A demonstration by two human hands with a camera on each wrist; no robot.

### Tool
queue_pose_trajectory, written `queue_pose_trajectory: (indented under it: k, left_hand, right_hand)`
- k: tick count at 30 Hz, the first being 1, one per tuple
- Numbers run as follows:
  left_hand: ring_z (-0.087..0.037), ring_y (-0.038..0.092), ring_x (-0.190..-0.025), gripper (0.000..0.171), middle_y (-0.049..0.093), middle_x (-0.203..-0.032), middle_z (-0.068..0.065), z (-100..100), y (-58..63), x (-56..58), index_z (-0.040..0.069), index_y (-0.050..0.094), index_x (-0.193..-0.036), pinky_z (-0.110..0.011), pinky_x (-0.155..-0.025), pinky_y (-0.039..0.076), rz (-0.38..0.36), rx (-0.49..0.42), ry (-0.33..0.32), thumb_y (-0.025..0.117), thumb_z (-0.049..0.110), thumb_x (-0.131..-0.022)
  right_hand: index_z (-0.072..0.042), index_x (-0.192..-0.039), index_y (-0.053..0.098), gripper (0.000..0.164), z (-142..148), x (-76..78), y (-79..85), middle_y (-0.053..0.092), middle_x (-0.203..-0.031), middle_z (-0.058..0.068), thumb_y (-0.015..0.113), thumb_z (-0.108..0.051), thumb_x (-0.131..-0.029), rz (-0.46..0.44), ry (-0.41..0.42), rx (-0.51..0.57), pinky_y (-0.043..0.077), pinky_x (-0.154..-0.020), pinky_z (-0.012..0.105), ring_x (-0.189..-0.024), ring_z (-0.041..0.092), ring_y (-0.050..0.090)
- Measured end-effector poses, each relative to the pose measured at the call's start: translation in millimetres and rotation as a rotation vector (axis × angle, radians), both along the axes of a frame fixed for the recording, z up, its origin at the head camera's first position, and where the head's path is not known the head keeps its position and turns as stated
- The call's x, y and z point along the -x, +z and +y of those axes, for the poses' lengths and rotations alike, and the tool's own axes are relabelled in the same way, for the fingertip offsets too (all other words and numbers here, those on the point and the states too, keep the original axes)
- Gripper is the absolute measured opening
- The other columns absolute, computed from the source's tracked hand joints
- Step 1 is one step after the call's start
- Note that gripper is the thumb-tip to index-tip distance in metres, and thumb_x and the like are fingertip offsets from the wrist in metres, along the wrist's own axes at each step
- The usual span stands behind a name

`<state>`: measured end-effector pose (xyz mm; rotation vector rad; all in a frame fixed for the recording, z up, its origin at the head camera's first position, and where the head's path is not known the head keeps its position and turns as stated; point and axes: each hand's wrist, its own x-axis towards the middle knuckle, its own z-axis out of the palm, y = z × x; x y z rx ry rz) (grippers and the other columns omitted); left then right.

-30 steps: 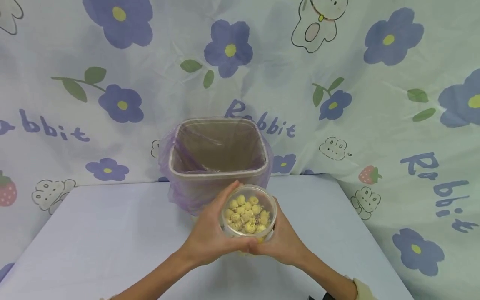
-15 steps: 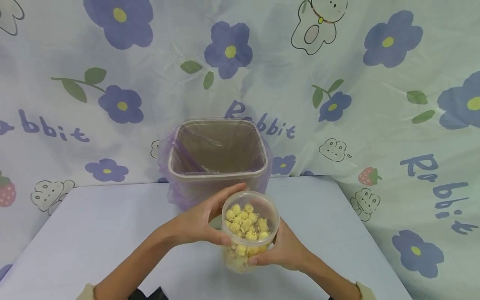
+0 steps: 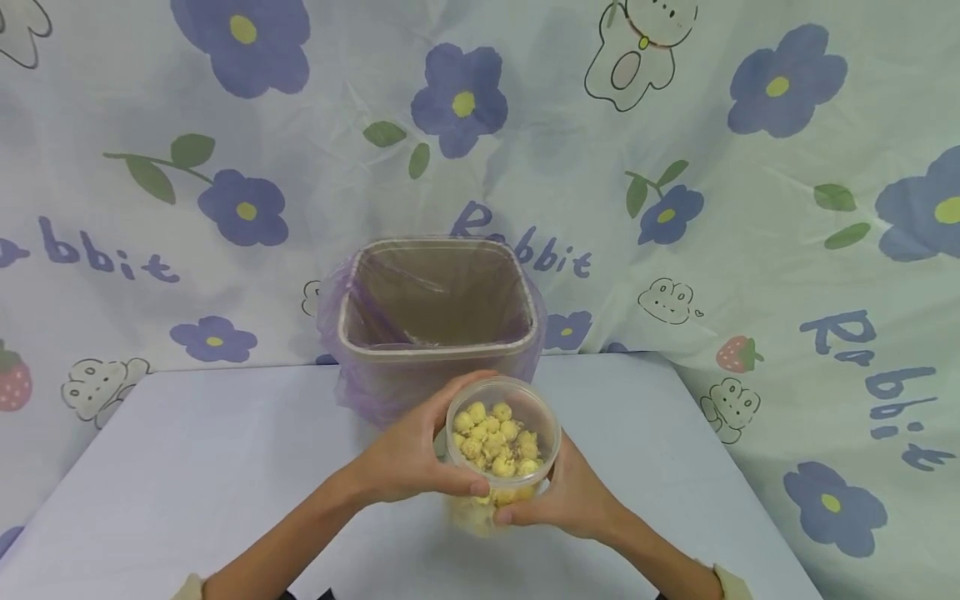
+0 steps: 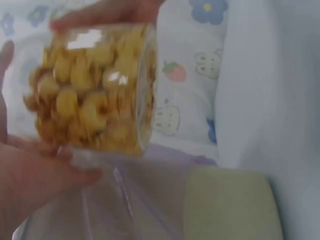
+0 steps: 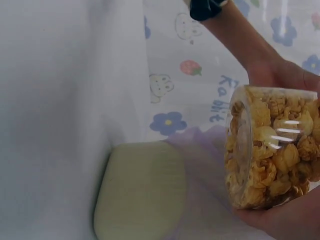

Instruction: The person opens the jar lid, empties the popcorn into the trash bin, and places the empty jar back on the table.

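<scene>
Head view: a person's left hand (image 3: 412, 454) and right hand (image 3: 573, 498) hold one clear, round jar (image 3: 538, 410) of yellow popcorn (image 3: 491, 442) above a white table (image 3: 217, 475). The left grip is curled around the jar's left side, thumb across the near side; the right grip is curled around the right side and lower down, its thumb also in front. The jar is on the near side of a beige bin (image 3: 442, 353), draped with a sheer purple bag (image 3: 371, 408). Behind hangs pale cloth (image 3: 540, 142) printed with blue flowers, rabbits and the word "Rabbit". Beige sleeves (image 3: 731, 585) show at the bottom edge.

Left wrist view: the jar appears on its side because of the camera's angle, packed with popcorn, its base apart from the table. The left hand is at lower left, the right hand at the top. The view is blurred.

Right wrist view: the right hand holds the jar from below in this sideways view; the left hand reaches its other side, a dark band (image 5: 205, 9) on that forearm.
</scene>
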<state>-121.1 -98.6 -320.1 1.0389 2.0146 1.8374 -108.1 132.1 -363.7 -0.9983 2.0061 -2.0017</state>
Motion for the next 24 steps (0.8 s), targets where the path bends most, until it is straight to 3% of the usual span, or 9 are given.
queue_pose_trajectory:
  k: [3,6,8,11,15,17,21,24]
  left_hand:
    - [-0.024,0.047,-0.129,0.105,0.047,-0.145,-0.001,8.1,-2.1,-11.6,0.016,0.032,-0.155,-0.051,-0.108,0.034,0.013,0.014,0.165,0.092,0.018,-0.07]
    - [-0.026,0.043,-0.132,0.109,0.04,-0.151,-0.003,12.0,-3.3,-17.1,0.016,0.027,-0.157,-0.056,-0.109,0.029,-0.014,0.001,0.203,0.092,0.018,-0.07]
    - [-0.027,0.039,-0.136,0.11,0.034,-0.156,-0.004,9.1,-3.0,-15.3,0.016,0.023,-0.158,-0.058,-0.11,0.026,-0.029,-0.001,0.16,0.091,0.021,-0.072]
    - [-0.029,0.031,-0.142,0.11,0.026,-0.161,-0.007,-0.5,-2.3,-4.2,0.012,0.019,-0.159,-0.061,-0.112,0.02,-0.051,-0.022,0.006,0.088,0.029,-0.076]
    - [-0.029,0.031,-0.143,0.108,0.034,-0.157,-0.01,-11.1,-2.7,12.4,0.009,0.018,-0.16,-0.061,-0.113,0.019,-0.088,-0.04,-0.205,0.084,0.04,-0.08]
    - [-0.03,0.035,-0.14,0.107,0.039,-0.153,-0.012,-11.9,-3.0,17.2,0.007,0.018,-0.159,-0.057,-0.112,0.024,-0.1,-0.051,-0.271,0.083,0.041,-0.081]
    - [-0.032,0.039,-0.137,0.105,0.042,-0.15,-0.015,-9.2,-4.8,19.8,0.003,0.021,-0.158,-0.048,-0.111,0.032,-0.09,-0.091,-0.287,0.084,0.038,-0.081]
    - [-0.031,0.043,-0.134,0.103,0.045,-0.148,-0.015,-6.5,-5.9,15.7,0.003,0.024,-0.157,-0.042,-0.11,0.036,-0.055,-0.105,-0.21,0.085,0.034,-0.081]
  right_hand:
    - [-0.017,-0.154,0.029,0.106,-0.3,0.2,1.5,0.042,-0.145,0.011,0.091,-0.008,-0.069,-0.019,-0.062,-0.025,0.045,-0.103,0.037,-0.128,0.031,0.047]
    - [-0.019,-0.154,0.029,0.107,0.0,-0.4,2.4,0.042,-0.146,0.01,0.092,-0.009,-0.068,-0.036,-0.084,-0.04,0.045,-0.103,0.037,-0.129,0.03,0.046]
    - [-0.019,-0.154,0.029,0.107,0.3,-0.8,2.5,0.042,-0.146,0.011,0.091,-0.008,-0.068,-0.046,-0.066,-0.033,0.045,-0.103,0.037,-0.128,0.03,0.047]
    - [-0.017,-0.154,0.028,0.106,0.9,-1.3,1.6,0.042,-0.145,0.013,0.091,-0.008,-0.069,-0.055,-0.017,-0.006,0.044,-0.104,0.036,-0.127,0.031,0.047]
    - [-0.014,-0.154,0.028,0.106,1.0,-1.9,0.0,0.043,-0.143,0.017,0.09,-0.005,-0.068,-0.043,0.05,0.027,0.042,-0.105,0.037,-0.127,0.032,0.048]
    - [-0.012,-0.154,0.028,0.107,0.9,-2.1,-0.5,0.043,-0.143,0.018,0.089,-0.002,-0.067,-0.027,0.067,0.036,0.041,-0.107,0.037,-0.127,0.032,0.048]
    - [-0.012,-0.154,0.028,0.108,0.7,-2.1,-0.3,0.043,-0.143,0.018,0.089,0.001,-0.065,-0.004,0.066,0.031,0.04,-0.107,0.036,-0.127,0.031,0.048]
    - [-0.013,-0.155,0.027,0.109,0.9,-0.7,1.3,0.043,-0.144,0.017,0.09,-0.002,-0.066,-0.001,0.052,0.02,0.04,-0.107,0.036,-0.129,0.032,0.047]
